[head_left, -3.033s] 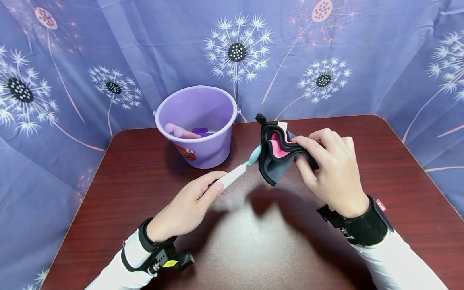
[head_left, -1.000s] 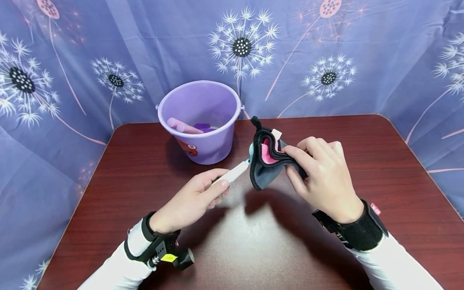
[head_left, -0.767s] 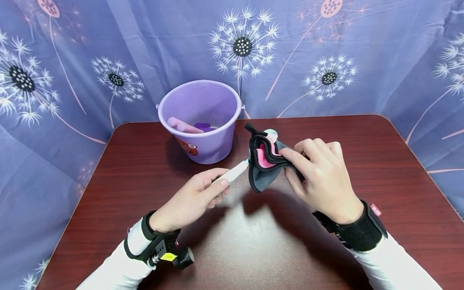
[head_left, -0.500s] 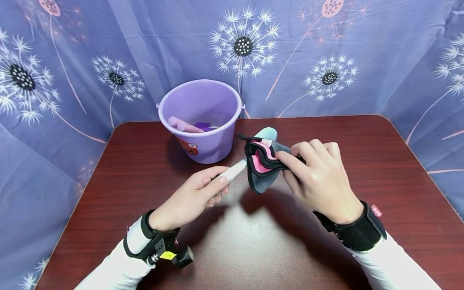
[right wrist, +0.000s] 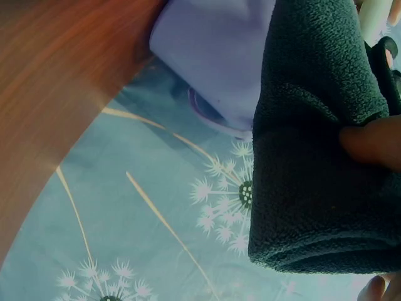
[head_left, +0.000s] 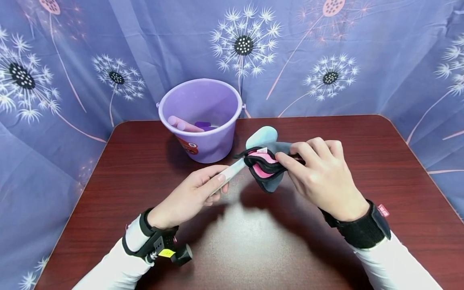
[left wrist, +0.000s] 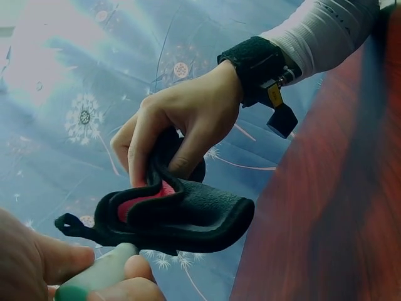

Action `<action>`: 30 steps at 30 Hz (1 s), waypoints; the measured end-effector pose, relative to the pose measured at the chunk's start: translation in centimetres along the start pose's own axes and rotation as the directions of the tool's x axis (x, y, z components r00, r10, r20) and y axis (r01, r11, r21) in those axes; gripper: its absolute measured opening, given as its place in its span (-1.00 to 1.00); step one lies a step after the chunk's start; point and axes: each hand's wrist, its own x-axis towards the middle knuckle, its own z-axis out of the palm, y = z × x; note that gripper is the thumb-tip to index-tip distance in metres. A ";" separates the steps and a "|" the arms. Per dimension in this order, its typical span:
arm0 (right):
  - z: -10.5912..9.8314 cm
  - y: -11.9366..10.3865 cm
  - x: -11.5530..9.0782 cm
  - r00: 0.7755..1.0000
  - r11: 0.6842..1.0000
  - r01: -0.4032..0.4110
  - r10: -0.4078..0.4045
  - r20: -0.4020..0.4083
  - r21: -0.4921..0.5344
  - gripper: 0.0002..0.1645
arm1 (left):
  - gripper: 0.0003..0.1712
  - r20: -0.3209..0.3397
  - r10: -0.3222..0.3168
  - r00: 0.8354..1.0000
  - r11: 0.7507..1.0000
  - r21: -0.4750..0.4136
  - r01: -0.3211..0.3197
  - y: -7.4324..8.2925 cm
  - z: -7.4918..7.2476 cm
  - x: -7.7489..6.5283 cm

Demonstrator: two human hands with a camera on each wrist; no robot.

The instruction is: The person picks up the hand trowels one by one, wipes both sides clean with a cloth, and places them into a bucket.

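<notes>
My left hand (head_left: 192, 197) grips the white handle of a toy shovel (head_left: 262, 137) with a light blue, rounded blade. Part of the blade is behind the cloth. A folded grey-and-pink cleaning cloth (head_left: 264, 169) with black edging, a loop and a white tag lies against the shovel where handle and blade meet. My right hand (head_left: 326, 177) pinches the cloth from the right, thumb and fingers on it. In the left wrist view, the handle (left wrist: 103, 276) points up at the cloth (left wrist: 207, 219). In the right wrist view, the cloth (right wrist: 307, 188) covers much of the frame.
A purple bucket (head_left: 214, 147) stands at the back left of the red-brown table (head_left: 145, 173), with pink-handled and purple pieces (head_left: 184, 125) inside. A blue curtain (head_left: 174, 44) with dandelion prints hangs close behind and beside the table.
The shovel's blade has come into view above the cloth after being mostly hidden behind it. The cloth has moved down and left and turned flatter. The left hand has stayed nearly in place.
</notes>
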 end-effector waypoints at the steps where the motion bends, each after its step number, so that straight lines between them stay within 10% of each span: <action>1: 0.0 0.1 0.0 1.000 1.000 0.000 0.000 -0.002 -0.003 -0.76 | -0.73 0.003 0.000 1.000 1.000 -0.002 0.000 0.0 0.0 0.0; 30: -0.9 2.1 -0.7 0.978 0.976 -0.203 0.206 0.037 -0.079 -0.65 | -0.71 0.008 0.020 1.000 1.000 0.009 -0.020 0.3 -0.1 -0.4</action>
